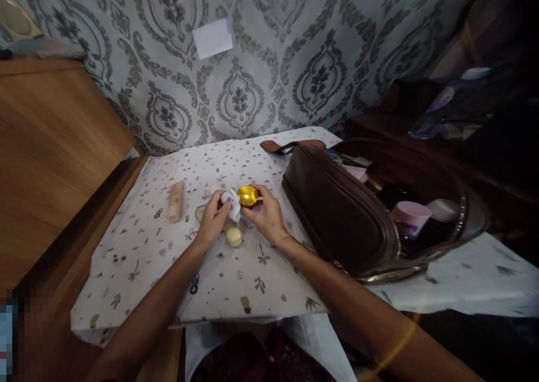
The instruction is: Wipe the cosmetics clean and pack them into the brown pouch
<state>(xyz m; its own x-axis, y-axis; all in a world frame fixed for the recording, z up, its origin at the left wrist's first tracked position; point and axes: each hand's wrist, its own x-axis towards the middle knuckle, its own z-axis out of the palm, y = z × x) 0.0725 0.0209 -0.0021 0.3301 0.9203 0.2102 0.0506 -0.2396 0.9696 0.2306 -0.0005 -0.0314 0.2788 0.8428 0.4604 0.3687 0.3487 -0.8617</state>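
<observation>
Table under white, plant-printed cloth (236,292) | right side: big brown bag (337,208), gaping open! | left: beige tube (176,201) | centre: pale-yellow round piece (234,236), with a partly hidden greenish one (200,213) beyond, leftward!

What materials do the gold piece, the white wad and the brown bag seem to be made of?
Gold piece: perhaps metal or metallised plastic, glossy; bright highlights show.
White wad: tissue or thin cloth, matte; soft crumpled folds.
Brown bag: probably leather or imitation leather, slight sheen; smooth panels, visible seams.
</observation>
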